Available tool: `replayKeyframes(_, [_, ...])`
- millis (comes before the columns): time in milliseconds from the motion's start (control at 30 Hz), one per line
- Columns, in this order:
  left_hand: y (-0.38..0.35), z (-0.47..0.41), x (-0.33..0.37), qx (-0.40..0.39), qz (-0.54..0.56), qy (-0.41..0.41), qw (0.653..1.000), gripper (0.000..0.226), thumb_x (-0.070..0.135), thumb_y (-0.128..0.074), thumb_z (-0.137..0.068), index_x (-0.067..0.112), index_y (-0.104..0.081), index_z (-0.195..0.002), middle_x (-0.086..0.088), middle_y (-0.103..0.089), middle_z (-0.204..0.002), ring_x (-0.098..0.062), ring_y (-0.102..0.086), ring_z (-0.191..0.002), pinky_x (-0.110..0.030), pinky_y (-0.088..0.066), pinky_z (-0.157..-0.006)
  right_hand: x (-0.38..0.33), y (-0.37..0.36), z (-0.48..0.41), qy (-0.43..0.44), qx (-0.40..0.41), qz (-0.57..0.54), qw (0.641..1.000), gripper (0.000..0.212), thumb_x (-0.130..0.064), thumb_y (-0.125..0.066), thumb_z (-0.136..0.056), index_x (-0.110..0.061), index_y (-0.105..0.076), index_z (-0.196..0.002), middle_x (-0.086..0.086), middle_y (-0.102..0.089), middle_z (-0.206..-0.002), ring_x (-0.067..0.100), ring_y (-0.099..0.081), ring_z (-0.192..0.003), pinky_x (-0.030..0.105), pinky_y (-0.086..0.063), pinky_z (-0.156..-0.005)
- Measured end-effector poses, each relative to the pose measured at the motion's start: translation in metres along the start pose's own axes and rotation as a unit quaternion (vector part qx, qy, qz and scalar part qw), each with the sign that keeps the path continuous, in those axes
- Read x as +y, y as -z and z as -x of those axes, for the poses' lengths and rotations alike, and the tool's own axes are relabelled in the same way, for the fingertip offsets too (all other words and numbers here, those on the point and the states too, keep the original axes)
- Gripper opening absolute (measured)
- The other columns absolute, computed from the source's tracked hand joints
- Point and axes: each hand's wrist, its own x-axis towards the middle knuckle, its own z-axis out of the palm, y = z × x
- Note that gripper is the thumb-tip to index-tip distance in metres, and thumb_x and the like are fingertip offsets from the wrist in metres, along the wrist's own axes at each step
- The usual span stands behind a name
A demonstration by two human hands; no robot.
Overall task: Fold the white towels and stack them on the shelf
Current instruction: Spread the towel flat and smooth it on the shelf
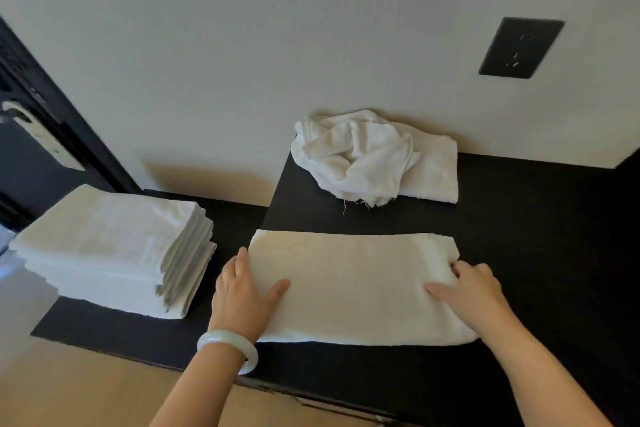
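A white towel (356,282) lies folded into a long strip across the dark shelf top (536,236). My left hand (244,291) grips its left end, thumb on top and fingers around the edge. My right hand (467,284) grips the right end, thumb lying on the cloth and fingers curled over the edge. On the left of the shelf stands a stack of folded white towels (114,250). A crumpled pile of white towels (370,158) lies at the back against the wall.
A cream wall rises behind the shelf with a black power socket (521,48) at upper right. A dark door with a metal handle (38,135) is at far left. The shelf's front edge runs below my wrists, light floor beneath it.
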Motion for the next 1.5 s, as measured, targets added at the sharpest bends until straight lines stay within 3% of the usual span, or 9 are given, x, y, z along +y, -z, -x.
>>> replayKeyframes(67, [0.018, -0.011, -0.023, -0.046, 0.063, 0.057, 0.995, 0.071, 0.057, -0.064, -0.085, 0.012, -0.04, -0.135, -0.007, -0.052, -0.127, -0.022, -0.055, -0.11, -0.033, -0.045, -0.088, -0.029, -0.016, 0.014, 0.0, -0.008, -0.03, 1.0, 0.069, -0.046, -0.072, -0.083, -0.021, -0.043, -0.141, 0.002, -0.043, -0.126, 0.011, -0.047, -0.087, 0.025, -0.035, -0.064])
replayKeyframes(167, [0.041, -0.02, -0.049, -0.087, 0.129, 0.06, 0.986, 0.031, 0.044, -0.065, -0.088, 0.019, -0.051, -0.1, 0.001, -0.059, -0.093, -0.01, -0.053, -0.078, -0.028, -0.039, -0.069, -0.062, -0.028, 0.03, -0.022, -0.029, -0.11, 0.993, 0.071, -0.042, -0.076, -0.081, -0.018, -0.043, -0.139, -0.004, -0.05, -0.109, 0.011, -0.048, -0.085, 0.026, -0.033, -0.059])
replayKeyframes(267, [0.057, -0.025, -0.066, -0.1, 0.205, 0.077, 0.971, 0.025, 0.037, -0.068, -0.088, 0.023, -0.052, -0.101, 0.004, -0.058, -0.092, -0.014, -0.054, -0.08, -0.034, -0.04, -0.074, -0.084, -0.032, 0.049, -0.066, -0.032, -0.194, 0.978, 0.079, -0.04, -0.077, -0.082, -0.015, -0.038, -0.147, 0.005, -0.052, -0.133, 0.024, -0.053, -0.111, 0.033, -0.036, -0.076])
replayKeyframes(433, [0.095, -0.042, -0.095, -0.162, 0.358, 0.177, 0.902, 0.013, 0.018, -0.064, -0.092, 0.019, -0.064, -0.105, -0.01, -0.067, -0.105, -0.034, -0.063, -0.098, -0.053, -0.047, -0.098, -0.114, -0.033, 0.067, -0.072, -0.046, -0.323, 0.942, 0.074, -0.029, -0.08, -0.078, -0.019, -0.046, -0.143, 0.006, -0.062, -0.109, 0.029, -0.061, -0.093, 0.054, -0.052, -0.084])
replayKeyframes(567, [0.137, -0.055, -0.129, -0.105, 0.405, 0.167, 0.893, 0.019, 0.01, -0.063, -0.09, 0.025, -0.067, -0.102, -0.007, -0.074, -0.098, -0.035, -0.069, -0.091, -0.055, -0.054, -0.089, -0.178, -0.047, 0.071, 0.03, -0.083, -0.367, 0.926, 0.074, -0.027, -0.081, -0.076, -0.03, -0.046, -0.141, 0.002, -0.061, -0.119, 0.031, -0.062, -0.103, 0.06, -0.05, -0.092])
replayKeyframes(967, [0.259, -0.195, -0.267, -0.019, 0.233, 0.143, 0.962, 0.047, -0.005, -0.044, -0.09, 0.031, -0.06, -0.114, -0.004, -0.069, -0.108, -0.031, -0.066, -0.096, -0.045, -0.055, -0.092, -0.399, -0.191, 0.081, 0.126, -0.182, -0.387, 0.895, 0.044, -0.009, -0.072, -0.087, -0.027, -0.05, -0.12, -0.002, -0.061, -0.104, 0.025, -0.064, -0.094, 0.051, -0.056, -0.085])
replayKeyframes(1167, [0.312, -0.282, -0.336, -0.007, 0.13, 0.092, 0.987, 0.046, -0.002, -0.04, -0.089, 0.031, -0.066, -0.108, 0.004, -0.068, -0.089, -0.014, -0.063, -0.075, -0.023, -0.047, -0.058, -0.468, -0.261, 0.09, 0.112, -0.139, -0.402, 0.898, 0.039, 0.0, -0.067, -0.087, -0.027, -0.056, -0.113, 0.005, -0.069, -0.106, 0.025, -0.069, -0.092, 0.044, -0.058, -0.073])
replayKeyframes(1300, [0.331, -0.34, -0.368, -0.001, 0.101, 0.067, 0.993, 0.043, 0.002, -0.044, -0.086, 0.038, -0.064, -0.099, 0.016, -0.063, -0.081, -0.002, -0.058, -0.074, -0.016, -0.04, -0.055, -0.487, -0.294, 0.086, 0.11, -0.067, -0.415, 0.901, 0.04, -0.007, -0.067, -0.087, -0.041, -0.054, -0.103, -0.002, -0.069, -0.104, 0.02, -0.069, -0.092, 0.043, -0.058, -0.076])
replayKeyframes(1500, [0.272, -0.362, -0.426, -0.127, 0.108, 0.16, 0.973, 0.022, 0.008, -0.046, -0.094, 0.015, -0.059, -0.111, -0.012, -0.066, -0.099, -0.033, -0.068, -0.092, -0.047, -0.056, -0.088, -0.474, -0.355, 0.069, 0.011, -0.116, -0.307, 0.945, 0.033, -0.009, -0.065, -0.087, -0.015, -0.059, -0.119, 0.008, -0.066, -0.108, 0.03, -0.063, -0.098, 0.055, -0.055, -0.088])
